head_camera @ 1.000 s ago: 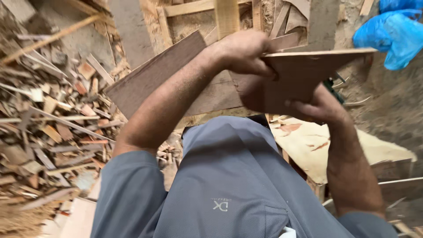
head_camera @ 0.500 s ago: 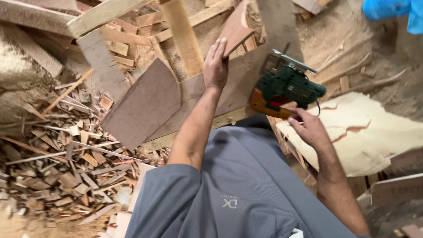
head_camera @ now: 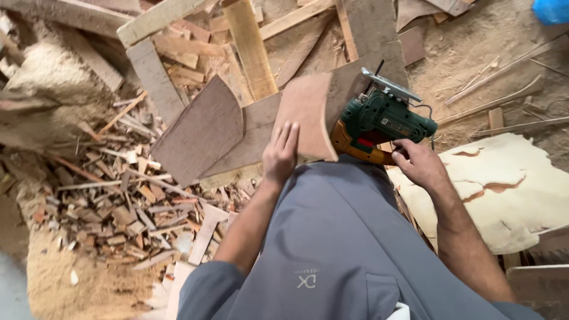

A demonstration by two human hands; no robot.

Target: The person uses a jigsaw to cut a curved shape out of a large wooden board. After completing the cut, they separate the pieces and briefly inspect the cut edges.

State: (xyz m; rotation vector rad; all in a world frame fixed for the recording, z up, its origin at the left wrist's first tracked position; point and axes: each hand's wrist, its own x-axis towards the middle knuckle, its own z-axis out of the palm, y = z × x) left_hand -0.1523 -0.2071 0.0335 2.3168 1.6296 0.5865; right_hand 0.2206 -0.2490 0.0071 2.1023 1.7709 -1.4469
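Observation:
My left hand (head_camera: 280, 151) rests flat on the lower edge of a curved brown board piece (head_camera: 307, 115) that stands tilted in front of my knee. My right hand (head_camera: 419, 163) grips the orange handle of a green jigsaw (head_camera: 379, 121), held just right of that board with its metal base plate turned up and away. A larger dark curved board (head_camera: 201, 130) lies to the left, overlapping a long grey-brown plank (head_camera: 249, 127) beneath both pieces. My grey-clad leg (head_camera: 338, 237) fills the lower middle.
A heap of wood offcuts and splinters (head_camera: 118, 195) covers the left floor, with sawdust (head_camera: 77, 284) at lower left. Planks and beams (head_camera: 249, 41) lie crossed at the top. A pale, ragged sheet (head_camera: 492, 189) lies on the right, a blue bag (head_camera: 551, 10) at top right.
My left hand came down from the upper board edge to the lower edge of the curved piece. The jigsaw shifted slightly left and lower, closer to that piece.

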